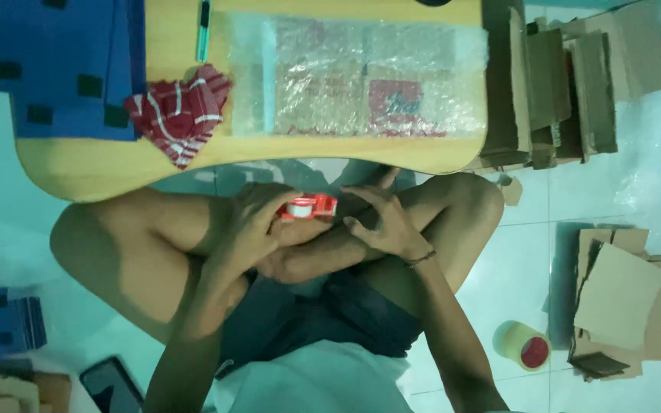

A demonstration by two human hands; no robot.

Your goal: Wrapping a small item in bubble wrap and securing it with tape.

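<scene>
Pale floor tiles lie under the sitting person, whose left hand [250,218] has its fingers curled tight around a red tape dispenser [306,207], while the right hand [380,218], fingers bent, touches its end beside them, perhaps steadying it.

The person wore dark blue shorts [346,317] and a white top [307,378], the hem of which showed at the bottom of the view. Both arms were bare, with no sleeves reaching the forearms, and the legs were bare from the thigh down. A thin dark cord bracelet [420,258] circled the wrist of the right hand [380,218]. The left hand [250,218] carried no ring, band or watch that could be made out. The fabric of the shorts looked plain, without any pattern, and the top likewise appeared plain, with no visible print.
</scene>
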